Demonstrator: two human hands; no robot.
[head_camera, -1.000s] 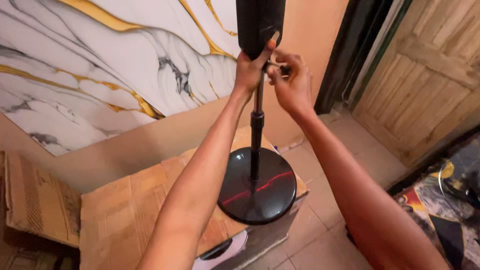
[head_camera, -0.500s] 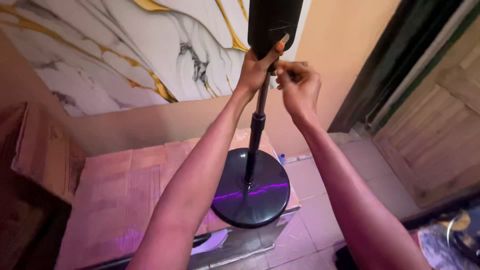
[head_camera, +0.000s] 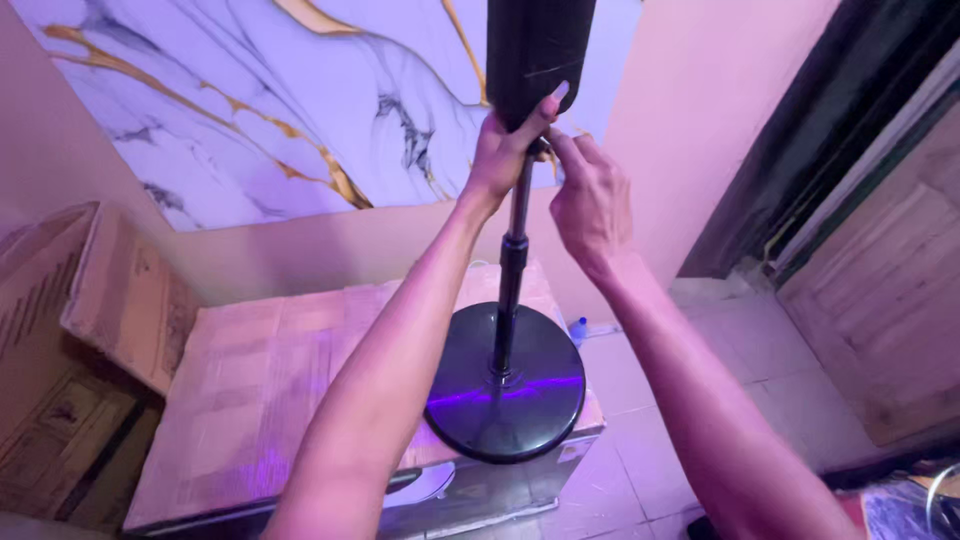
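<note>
**A:** Nearest us, both forearms rise up the middle of the view, and right beneath them sits the round black base (head_camera: 505, 385) of a stand, planted at the right end of a flat cardboard box (head_camera: 250, 390). A violet streak of light glints across that base.

**B:** And the box itself?

**A:** Lying flat on the tiled floor (head_camera: 730, 370), with its right end showing a printed panel below the base. A small bottle with a blue cap (head_camera: 578, 328) lies on the tiles just beside its far right corner.

**B:** Up the stand now.

**A:** The thin black pole (head_camera: 512, 270) climbs straight from the centre of the base, upright, with a collar partway up. At the top, the left hand (head_camera: 505, 150) is wrapped round the pole's upper end, thumb lifted against the bottom of the dark rectangular panel (head_camera: 538, 55) mounted there.

**B:** The other hand?

**A:** The right hand (head_camera: 590, 205) is just beside it, fingers drawn close together, fingertips pinching at the joint under the panel. What they pinch is hidden; I can't tell.

**B:** Behind all that?

**A:** An open cardboard carton (head_camera: 95, 290) at the left, a marble-patterned wall panel (head_camera: 260, 100) with gold veins, a peach wall, and a dark door frame (head_camera: 810, 150) with wooden boards (head_camera: 890, 290) at the right.
</note>
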